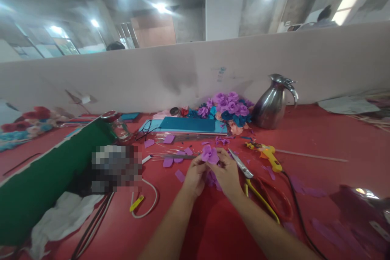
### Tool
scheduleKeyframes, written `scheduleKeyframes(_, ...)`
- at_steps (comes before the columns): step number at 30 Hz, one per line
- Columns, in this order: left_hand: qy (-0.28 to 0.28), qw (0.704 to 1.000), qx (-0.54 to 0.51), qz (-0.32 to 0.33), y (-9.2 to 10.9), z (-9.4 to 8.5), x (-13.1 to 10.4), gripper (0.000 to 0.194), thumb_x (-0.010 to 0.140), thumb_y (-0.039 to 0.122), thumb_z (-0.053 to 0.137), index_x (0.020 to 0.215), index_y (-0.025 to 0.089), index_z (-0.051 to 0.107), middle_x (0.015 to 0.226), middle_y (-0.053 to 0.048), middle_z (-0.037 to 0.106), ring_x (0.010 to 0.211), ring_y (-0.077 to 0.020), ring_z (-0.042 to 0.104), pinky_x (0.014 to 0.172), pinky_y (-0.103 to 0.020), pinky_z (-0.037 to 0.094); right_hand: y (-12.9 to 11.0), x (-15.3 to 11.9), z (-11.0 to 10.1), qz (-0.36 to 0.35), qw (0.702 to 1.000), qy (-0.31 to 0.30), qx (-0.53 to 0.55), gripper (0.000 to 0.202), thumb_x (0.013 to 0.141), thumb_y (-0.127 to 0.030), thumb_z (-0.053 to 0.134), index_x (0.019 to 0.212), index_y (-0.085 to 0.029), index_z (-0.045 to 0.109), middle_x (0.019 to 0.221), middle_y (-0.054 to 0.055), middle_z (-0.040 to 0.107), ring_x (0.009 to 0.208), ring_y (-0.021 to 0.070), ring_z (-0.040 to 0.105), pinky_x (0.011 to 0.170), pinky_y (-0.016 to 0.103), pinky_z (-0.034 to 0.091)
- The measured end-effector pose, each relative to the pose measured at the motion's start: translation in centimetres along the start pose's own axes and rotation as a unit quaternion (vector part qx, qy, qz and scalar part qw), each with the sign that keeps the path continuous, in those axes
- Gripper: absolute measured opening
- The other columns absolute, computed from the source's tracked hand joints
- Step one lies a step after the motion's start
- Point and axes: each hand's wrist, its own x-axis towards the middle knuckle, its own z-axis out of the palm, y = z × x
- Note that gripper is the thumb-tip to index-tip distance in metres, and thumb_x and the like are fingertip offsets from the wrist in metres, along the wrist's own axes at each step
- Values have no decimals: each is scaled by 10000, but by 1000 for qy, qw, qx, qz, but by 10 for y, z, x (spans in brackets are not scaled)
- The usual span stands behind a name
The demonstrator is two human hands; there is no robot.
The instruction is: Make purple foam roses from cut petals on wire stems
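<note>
Step in hand judged as petal shaping: left hand (194, 178) and right hand (228, 174) pinch the ruffled purple paper flower (209, 154) above the red tabletop (131, 237), exact fingertip contacts unclear; further adjustment would call for light, even pressure.

So a pixelated patch (115, 168) is covering whatever's sitting beside the green board (57, 170), the shiny dark thing (365, 201) is running off the right edge, and both forearms (173, 227) are getting cut off at the bottom.
</note>
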Motion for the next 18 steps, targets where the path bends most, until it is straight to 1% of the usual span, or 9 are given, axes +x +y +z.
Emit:
scheduleKeyframes(3, -6, 1000, 3, 3, 1, 1, -1, 307, 508, 123, 781, 797, 180, 696, 666, -24, 711, 750, -221, 687, 715, -322, 522, 2, -1, 1, -18, 1000, 1, -7, 118, 757, -264, 616, 766, -224, 727, 886, 58, 664, 840, 203, 601, 749, 324, 472)
scheduleKeyframes(5, -5, 1000, 5, 7, 2, -1, 0, 292, 517, 131, 782, 792, 181, 697, 675, -27, 713, 754, -218, 685, 717, -318, 518, 1, 1, 2, -11, 1000, -11, -13, 143, 754, -258, 610, 828, -222, 728, 932, 64, 673, 878, 212, 611, 786, 341, 475)
scheduleKeyframes(7, -5, 1000, 9, 18, 3, -4, 2, 269, 534, 148, 783, 787, 181, 698, 686, -30, 713, 754, -211, 680, 720, -314, 511, -3, 5, 0, 14, 999, -30, -36, 241, 710, -271, 647, 937, -228, 716, 1019, 67, 675, 909, 221, 617, 826, 367, 477)
scheduleKeyframes(9, 4, 999, 16, 41, 5, -8, 6, 228, 553, 157, 778, 767, 180, 701, 690, -24, 709, 733, -189, 668, 721, -299, 501, -10, 10, -9, 46, 994, -60, -84, 388, 640, -290, 700, 1024, -237, 694, 1077, 72, 673, 910, 236, 624, 835, 397, 479)
scheduleKeyframes(11, 23, 997, 24, 72, 8, -13, 10, 202, 555, 151, 778, 741, 183, 708, 700, -13, 707, 713, -161, 650, 732, -277, 489, -16, 11, -31, 60, 981, -108, -149, 426, 619, -299, 711, 1041, -250, 691, 1066, 75, 689, 908, 257, 632, 826, 419, 480)
scheduleKeyframes(13, 39, 993, 34, 105, 9, -18, 13, 221, 550, 157, 790, 758, 190, 723, 748, -11, 717, 739, -147, 640, 767, -265, 479, -18, 4, -62, 39, 962, -153, -223, 327, 682, -314, 659, 1004, -275, 705, 1022, 66, 712, 921, 272, 637, 843, 431, 468)
scheduleKeyframes(14, 39, 991, 42, 120, 9, -20, 14, 234, 557, 175, 797, 781, 193, 731, 778, -14, 722, 763, -148, 637, 785, -265, 475, -17, -2, -80, 26, 950, -154, -269, 293, 712, -329, 636, 992, -278, 707, 1046, 74, 708, 949, 284, 633, 867, 439, 457)
scheduleKeyframes(16, 29, 987, 64, 147, 10, -23, 16, 226, 599, 240, 797, 813, 194, 740, 817, -22, 724, 796, -153, 629, 802, -273, 469, -9, -20, -114, 34, 917, -125, -376, 261, 702, -342, 631, 936, -266, 719, 971, 100, 713, 929, 311, 637, 872, 461, 453)
scheduleKeyframes(18, 18, 982, 86, 169, 9, -25, 16, 181, 635, 291, 788, 778, 191, 741, 815, -23, 718, 789, -153, 618, 793, -278, 467, 2, -39, -141, 49, 888, -131, -438, 307, 719, -341, 592, 990, -250, 704, 1007, 123, 699, 976, 327, 630, 900, 473, 447)
